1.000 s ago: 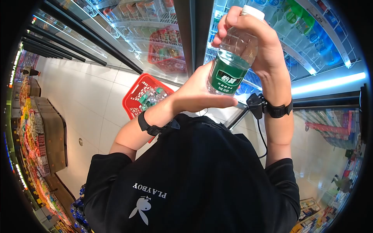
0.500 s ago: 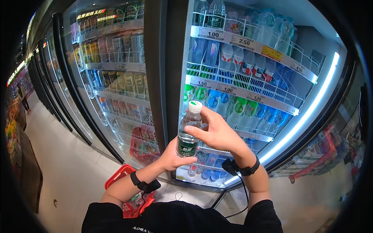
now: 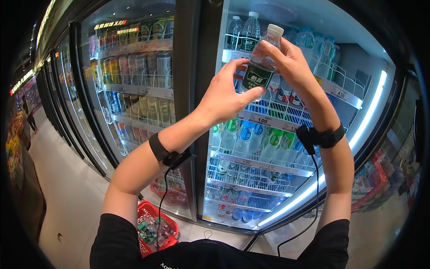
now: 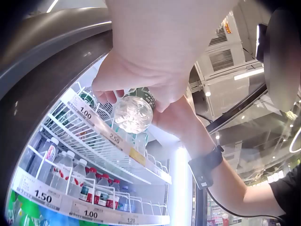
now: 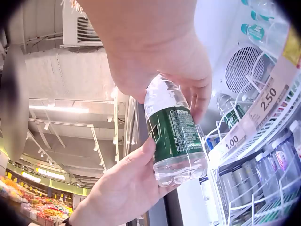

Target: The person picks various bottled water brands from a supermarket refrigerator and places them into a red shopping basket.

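Observation:
A clear water bottle (image 3: pixel 258 77) with a green label and white cap tilts slightly in front of the open fridge's upper shelf. My right hand (image 3: pixel 290 60) grips its upper part below the cap, thumb across the near side. Lower down, my left hand (image 3: pixel 226 93) holds the bottle between its thumb and curved fingers, around the label and base. The right wrist view shows the left thumb on the edge of the green label (image 5: pixel 176 132). From the left wrist, mostly the clear bottle base (image 4: pixel 133 114) shows. Two similar bottles (image 3: pixel 250 32) stand on the top shelf, just behind.
White wire shelves (image 3: pixel 268 117) with price strips hold rows of drinks. A dark door frame (image 3: pixel 192 89) stands left of the opening, a bright light strip (image 3: pixel 367 107) right. On the floor, a red basket (image 3: pixel 174 227) contains several bottles.
Both hands have raised the bottle from low by the body up to the top shelf's height and forward. The head view has tilted up from the floor to the fridge.

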The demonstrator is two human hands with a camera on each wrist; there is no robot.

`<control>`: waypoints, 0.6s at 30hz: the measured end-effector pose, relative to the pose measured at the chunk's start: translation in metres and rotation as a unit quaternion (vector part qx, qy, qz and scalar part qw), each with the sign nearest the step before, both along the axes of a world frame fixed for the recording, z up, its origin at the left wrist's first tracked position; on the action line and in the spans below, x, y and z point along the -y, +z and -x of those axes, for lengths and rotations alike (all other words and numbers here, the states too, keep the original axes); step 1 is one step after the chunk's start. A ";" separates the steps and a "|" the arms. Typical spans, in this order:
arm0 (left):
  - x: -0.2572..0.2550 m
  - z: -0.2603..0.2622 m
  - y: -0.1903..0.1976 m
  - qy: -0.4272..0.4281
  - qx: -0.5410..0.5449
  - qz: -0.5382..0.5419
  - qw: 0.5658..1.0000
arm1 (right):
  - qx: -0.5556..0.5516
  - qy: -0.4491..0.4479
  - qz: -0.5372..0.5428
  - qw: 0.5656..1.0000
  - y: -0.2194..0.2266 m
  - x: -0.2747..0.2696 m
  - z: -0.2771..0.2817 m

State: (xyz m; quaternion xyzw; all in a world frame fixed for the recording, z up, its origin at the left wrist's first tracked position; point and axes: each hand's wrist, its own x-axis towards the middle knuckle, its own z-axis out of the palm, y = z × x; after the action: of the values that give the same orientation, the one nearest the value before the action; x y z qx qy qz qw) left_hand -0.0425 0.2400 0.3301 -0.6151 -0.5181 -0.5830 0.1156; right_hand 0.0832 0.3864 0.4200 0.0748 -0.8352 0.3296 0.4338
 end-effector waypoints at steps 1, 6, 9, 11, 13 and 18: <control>-0.006 0.002 0.018 0.018 -0.010 -0.014 1.000 | -0.006 -0.028 -0.019 0.999 0.016 -0.001 0.001; -0.060 0.022 0.075 0.132 -0.021 -0.136 0.982 | -0.028 -0.144 -0.139 0.979 0.089 -0.029 0.035; -0.079 0.026 0.101 0.197 -0.015 -0.172 0.965 | -0.059 -0.047 -0.112 0.991 0.107 -0.010 0.052; -0.067 0.028 0.117 0.175 -0.010 -0.153 0.973 | -0.069 -0.072 -0.150 0.984 0.117 -0.028 0.065; -0.064 0.037 0.129 0.170 0.029 0.031 0.984 | -0.077 -0.094 -0.196 0.973 0.128 -0.053 0.079; -0.064 0.038 0.134 0.189 -0.043 -0.024 0.981 | -0.069 -0.239 -0.092 0.964 0.128 -0.037 0.072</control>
State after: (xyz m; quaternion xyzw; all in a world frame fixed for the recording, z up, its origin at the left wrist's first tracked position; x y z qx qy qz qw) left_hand -0.0801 0.3038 0.4644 -0.5277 -0.6054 -0.5360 0.2602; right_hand 0.0110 0.4232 0.5484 -0.0646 -0.8237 0.1323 0.5476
